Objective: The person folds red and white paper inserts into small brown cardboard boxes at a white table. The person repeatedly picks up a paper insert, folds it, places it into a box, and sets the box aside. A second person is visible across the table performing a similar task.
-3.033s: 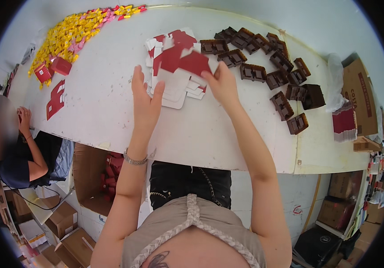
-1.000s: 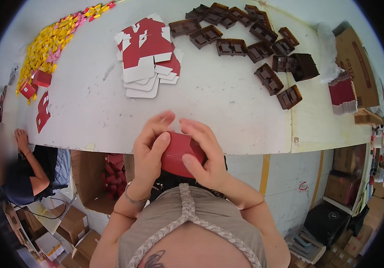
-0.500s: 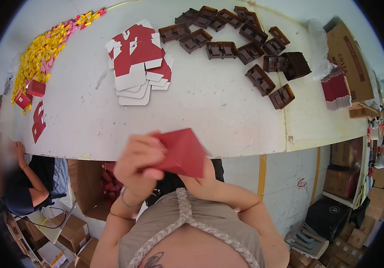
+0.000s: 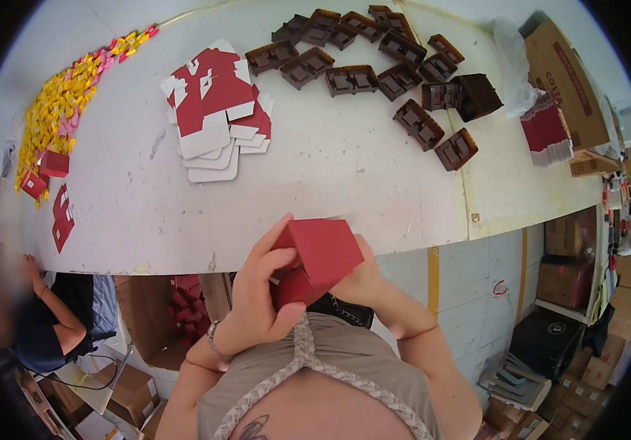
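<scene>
A red cardboard box [image 4: 324, 253] is held between my two hands, just off the table's near edge. My left hand [image 4: 258, 290] is closed around its left side, fingers on the upper flank and thumb low. A dark gap shows on that side, by the fingers. My right hand [image 4: 367, 282] grips the box from the right; most of its fingers are hidden behind it. Farther off on the table lies a stack of flat red and white box blanks [image 4: 216, 92]. Beyond, to the right, stand several dark brown trays with square compartments [image 4: 351, 81].
Yellow and pink wrapped pieces [image 4: 55, 110] are heaped at far left, with small red boxes [image 4: 54, 163] beside them. A co-worker's arm [image 4: 59, 312] rests by the left edge. Below the table, a carton [image 4: 143, 319] holds red boxes. A large carton [image 4: 566, 81] stands far right.
The red box has been turned, so a different face points up. My left hand has shifted lower and wraps its left side. The whole view has tilted slightly.
</scene>
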A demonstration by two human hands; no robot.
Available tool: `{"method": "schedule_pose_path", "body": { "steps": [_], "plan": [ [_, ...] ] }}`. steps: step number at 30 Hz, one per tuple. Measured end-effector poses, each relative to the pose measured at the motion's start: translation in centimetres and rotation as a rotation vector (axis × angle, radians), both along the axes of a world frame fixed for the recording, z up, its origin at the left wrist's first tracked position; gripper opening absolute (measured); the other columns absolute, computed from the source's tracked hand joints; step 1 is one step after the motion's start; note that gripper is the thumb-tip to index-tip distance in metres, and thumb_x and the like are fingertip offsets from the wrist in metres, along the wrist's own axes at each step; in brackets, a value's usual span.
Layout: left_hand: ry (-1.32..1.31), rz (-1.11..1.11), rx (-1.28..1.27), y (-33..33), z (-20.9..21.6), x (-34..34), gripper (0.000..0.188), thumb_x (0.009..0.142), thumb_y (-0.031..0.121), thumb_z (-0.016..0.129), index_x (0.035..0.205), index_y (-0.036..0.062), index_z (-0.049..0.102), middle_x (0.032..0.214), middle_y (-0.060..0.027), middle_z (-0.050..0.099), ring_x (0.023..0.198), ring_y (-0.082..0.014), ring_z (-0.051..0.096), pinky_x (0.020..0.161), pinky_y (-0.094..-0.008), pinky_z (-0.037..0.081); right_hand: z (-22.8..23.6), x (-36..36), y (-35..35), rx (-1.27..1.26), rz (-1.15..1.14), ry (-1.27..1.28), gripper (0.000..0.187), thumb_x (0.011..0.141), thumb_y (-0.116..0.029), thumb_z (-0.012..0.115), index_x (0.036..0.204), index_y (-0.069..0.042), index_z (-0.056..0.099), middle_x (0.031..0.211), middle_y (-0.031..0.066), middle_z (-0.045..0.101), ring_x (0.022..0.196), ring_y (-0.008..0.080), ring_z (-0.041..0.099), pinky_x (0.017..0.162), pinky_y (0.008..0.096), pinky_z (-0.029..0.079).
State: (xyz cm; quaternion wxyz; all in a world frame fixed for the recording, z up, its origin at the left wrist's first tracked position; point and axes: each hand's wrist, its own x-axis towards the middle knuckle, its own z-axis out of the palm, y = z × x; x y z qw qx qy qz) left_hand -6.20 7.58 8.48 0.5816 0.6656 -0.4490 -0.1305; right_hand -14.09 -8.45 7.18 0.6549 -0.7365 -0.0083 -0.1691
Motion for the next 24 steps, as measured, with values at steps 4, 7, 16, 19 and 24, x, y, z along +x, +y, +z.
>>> {"method": "schedule_pose_path", "body": {
  "steps": [4, 7, 16, 19, 24],
  "plan": [
    [-0.176, 0.028, -0.098, 0.2, -1.1, 0.3, 0.061, 0.083, 0.036, 0.065, 0.126, 0.0000, 0.042, 0.136, -0.0305, 0.039, 0.108, -0.0351, 0.057, 0.088, -0.0405, 0.048, -0.9, -0.2, 1.5, 0.270, -0.041, 0.064, 0.021, 0.084, -0.004, 0.065, 0.104, -0.003, 0.061, 0.094, 0.0044, 0.067, 0.083, 0.0169, 0.064, 0.070, 0.0310, 0.052],
    [-0.104, 0.089, -0.081, 0.2, -0.3, -0.3, 0.067, 0.081, 0.034, 0.067, 0.130, -0.0024, 0.039, 0.132, -0.0289, 0.042, 0.113, -0.0354, 0.053, 0.093, -0.0419, 0.044, -1.1, 0.6, 1.4, 0.220, -0.010, 0.094, 0.022, 0.086, -0.005, 0.064, 0.107, -0.003, 0.060, 0.093, 0.0030, 0.066, 0.081, 0.0152, 0.064, 0.068, 0.0304, 0.052],
    [0.331, 0.029, 0.134, 0.1, -0.4, 3.9, 0.063, 0.068, 0.000, 0.076, 0.124, 0.0053, 0.046, 0.119, -0.0087, 0.052, 0.113, -0.0205, 0.052, 0.096, -0.0354, 0.044, -1.4, 2.4, -1.7, -0.609, -0.046, -0.081, 0.025, 0.077, -0.004, 0.062, 0.101, -0.004, 0.061, 0.094, 0.0125, 0.066, 0.083, 0.0300, 0.065, 0.071, 0.0373, 0.053],
    [0.450, 0.098, 0.010, -1.1, -4.0, 6.2, 0.064, 0.068, -0.001, 0.075, 0.124, 0.0039, 0.045, 0.122, -0.0091, 0.048, 0.117, -0.0199, 0.049, 0.098, -0.0371, 0.044, -1.9, 5.3, -9.4, -0.936, -0.686, -0.124, 0.024, 0.077, -0.005, 0.067, 0.101, -0.006, 0.065, 0.094, 0.0085, 0.068, 0.083, 0.0252, 0.065, 0.071, 0.0318, 0.052],
    [0.154, 0.202, 0.122, -1.2, -6.7, 7.4, 0.067, 0.068, 0.000, 0.075, 0.126, 0.0030, 0.042, 0.123, -0.0097, 0.048, 0.118, -0.0212, 0.048, 0.098, -0.0367, 0.044, -6.5, 5.2, -20.4, -1.657, -0.872, 0.053, 0.032, 0.085, -0.017, 0.062, 0.115, -0.008, 0.057, 0.094, 0.0130, 0.067, 0.083, 0.0277, 0.064, 0.070, 0.0365, 0.050]
  ]
}}
